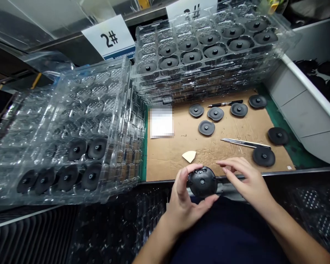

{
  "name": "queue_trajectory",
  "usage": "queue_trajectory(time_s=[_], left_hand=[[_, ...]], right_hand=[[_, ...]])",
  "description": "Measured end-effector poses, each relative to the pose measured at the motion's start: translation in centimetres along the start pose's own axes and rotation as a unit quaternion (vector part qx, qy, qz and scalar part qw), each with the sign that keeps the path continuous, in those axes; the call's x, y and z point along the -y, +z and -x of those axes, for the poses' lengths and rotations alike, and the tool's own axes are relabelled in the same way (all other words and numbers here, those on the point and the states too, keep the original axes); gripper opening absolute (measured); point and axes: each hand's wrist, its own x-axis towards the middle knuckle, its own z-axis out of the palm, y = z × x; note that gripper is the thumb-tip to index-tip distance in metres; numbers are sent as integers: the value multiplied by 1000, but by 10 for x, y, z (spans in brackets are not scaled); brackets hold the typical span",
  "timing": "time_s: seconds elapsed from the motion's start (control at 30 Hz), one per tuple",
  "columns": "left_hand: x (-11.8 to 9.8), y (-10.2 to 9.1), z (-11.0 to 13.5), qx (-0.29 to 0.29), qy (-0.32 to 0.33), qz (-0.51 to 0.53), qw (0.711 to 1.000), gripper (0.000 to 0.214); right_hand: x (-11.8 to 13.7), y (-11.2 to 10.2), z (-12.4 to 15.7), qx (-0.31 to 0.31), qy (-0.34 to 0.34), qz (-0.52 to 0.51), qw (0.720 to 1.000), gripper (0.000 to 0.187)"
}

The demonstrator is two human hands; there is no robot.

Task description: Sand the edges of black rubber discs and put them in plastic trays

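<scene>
A person's left hand (184, 200) curls around a black round disc (202, 182) with a raised central hub, held above dark clothing (225, 234) at lower center of the frame. The thumb presses the disc's left side while the fingers cup its lower edge. The right hand (246, 181) stands open with fingers spread, its fingertips (219, 163) just beside the disc's upper right rim; contact cannot be confirmed. Directly beyond, a cardboard sheet (165, 165) lies on a green mat (294, 154), bearing seven loose black discs (239, 109) toward its right and far side. A utility knife (244, 143) and a pen (224, 103) lie among them, with a pale triangular scrap (189, 156) near the hands and a blurred white sheet (161, 122) at left. Stacked clear plastic trays (206, 47) rise at upper center. A tilted clear tray (71, 124) at left holds six black discs (91, 176) in its lower cells. A placard reading "2#" (109, 36) stands at upper left.
</scene>
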Motion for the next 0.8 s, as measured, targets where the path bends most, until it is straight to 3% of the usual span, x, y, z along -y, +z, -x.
queue_trajectory(time_s=[0.1,0.23,0.37,0.47,0.53,0.63,0.8], left_hand=[[-3,1,-2,11,-18,-10,1000,106],[-9,-2,-1,43,-67,1,997,109],[-13,-7,2,75,-145,66,984,108],[-16,-9,5,95,-157,121,976,110],[-18,-10,5,114,-165,139,970,111],[-19,-11,5,148,-198,160,956,117],[-17,-10,5,153,-199,161,955,116]], right_hand=[[21,-7,1,-21,-15,-80,996,22],[46,-16,-9,137,-22,-178,974,26],[56,-20,-24,288,51,-298,909,29],[57,-19,-31,360,95,-380,847,33],[59,-19,-32,383,105,-401,825,33],[62,-21,-29,397,96,-404,819,20],[59,-22,-13,327,124,-399,848,11]])
